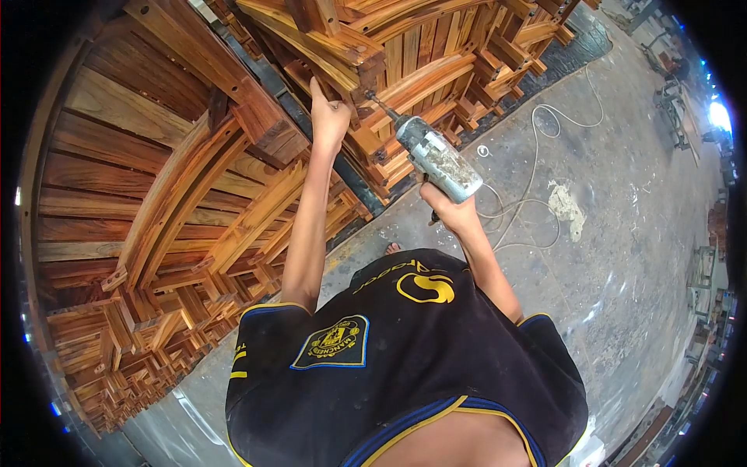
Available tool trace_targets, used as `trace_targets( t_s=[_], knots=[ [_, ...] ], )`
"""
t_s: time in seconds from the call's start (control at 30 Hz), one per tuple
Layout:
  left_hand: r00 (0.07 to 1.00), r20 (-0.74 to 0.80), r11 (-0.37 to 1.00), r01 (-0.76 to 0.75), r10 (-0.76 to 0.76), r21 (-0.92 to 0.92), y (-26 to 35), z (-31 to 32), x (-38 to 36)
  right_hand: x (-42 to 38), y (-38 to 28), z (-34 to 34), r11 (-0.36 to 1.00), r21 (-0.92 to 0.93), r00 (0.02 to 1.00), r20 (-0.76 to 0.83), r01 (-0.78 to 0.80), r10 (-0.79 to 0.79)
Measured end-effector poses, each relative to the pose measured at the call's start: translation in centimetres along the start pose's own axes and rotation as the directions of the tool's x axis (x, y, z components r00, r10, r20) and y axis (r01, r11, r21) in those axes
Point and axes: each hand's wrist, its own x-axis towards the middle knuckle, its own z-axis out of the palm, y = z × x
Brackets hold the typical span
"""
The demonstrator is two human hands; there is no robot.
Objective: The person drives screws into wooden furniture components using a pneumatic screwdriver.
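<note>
My right hand (451, 208) is wrapped around the handle of a worn, pale power drill (442, 159). The drill's bit points up and left, its tip at or close to the end of a wooden frame piece (354, 66). Beside it, my left hand (330, 121) is closed against a wooden bar (299, 78) of the same furniture, one digit stretched along the wood. The fingers' far side is hidden, but they appear to grip the bar.
A large stack of slatted wooden furniture (117, 183) with curved rails fills the left. More stands ahead on a dark sheet (587, 43). A pale cord (533, 144) loops over the concrete floor (654, 210). Dried splatter (566, 208) marks the floor.
</note>
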Motion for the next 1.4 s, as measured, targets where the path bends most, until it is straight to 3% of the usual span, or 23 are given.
trace_targets(
  t_s=[0.1,0.37,0.47,0.6,0.67,0.77,1.03,1.1,1.17,1.2,1.27,1.33,1.4],
  knots=[
    [0.999,0.01,0.998,0.047,-0.047,-0.041,-0.4,0.1,0.1,0.0,-0.4,-0.1,0.999,0.028,1.0,0.021,-0.019,0.019],
    [0.997,-0.004,0.994,-0.077,0.077,-0.074,-2.5,0.3,1.2,0.0,-0.5,0.1,1.0,0.02,1.0,-0.001,0.017,-0.017],
    [0.999,-0.023,0.999,-0.038,0.037,-0.035,-2.2,0.3,1.0,-0.1,0.1,0.5,0.994,0.105,1.0,-0.022,0.003,0.0],
    [0.998,-0.026,0.996,-0.052,0.05,-0.076,-1.0,0.4,0.4,0.0,-0.6,0.2,0.999,0.047,0.999,0.039,-0.014,0.012],
    [0.999,-0.026,1.0,-0.019,0.019,-0.016,-0.3,0.4,0.2,0.0,-0.5,0.3,0.989,0.142,0.999,0.007,-0.044,0.044],
    [1.0,-0.006,0.998,-0.001,0.0,-0.06,-0.3,0.3,0.2,0.1,-2.1,-0.1,0.996,0.045,0.997,0.008,-0.072,0.072],
    [0.999,0.004,0.99,0.04,-0.04,-0.137,-0.6,0.2,0.1,-0.5,-0.6,0.6,0.996,0.07,0.998,-0.02,-0.06,0.062],
    [1.0,-0.026,0.995,-0.015,0.013,-0.094,-0.8,0.4,0.3,-0.4,-0.7,0.7,0.991,0.102,0.996,-0.018,-0.082,0.084],
    [0.998,-0.061,0.998,-0.004,-0.001,-0.068,-1.4,0.7,0.4,-0.4,-0.8,0.6,0.997,-0.006,0.997,-0.013,0.072,-0.073],
    [0.996,-0.09,0.999,-0.001,-0.003,-0.039,-1.6,0.9,0.7,-0.2,-0.7,0.7,0.997,-0.009,0.997,-0.011,0.075,-0.075],
    [0.996,-0.089,0.999,0.003,-0.006,-0.037,-1.6,0.8,0.6,-0.5,-0.6,1.1,0.952,0.21,0.973,-0.009,-0.223,0.23],
    [0.996,-0.093,0.999,0.0,-0.003,-0.037,-1.5,0.9,0.8,-0.4,-0.8,1.0,0.958,0.203,0.977,-0.026,-0.2,0.21],
    [0.996,-0.088,1.0,-0.004,0.005,0.01,-1.9,0.7,0.7,-0.5,-0.2,0.9,0.992,0.103,0.997,-0.02,-0.07,0.072]
  ],
)
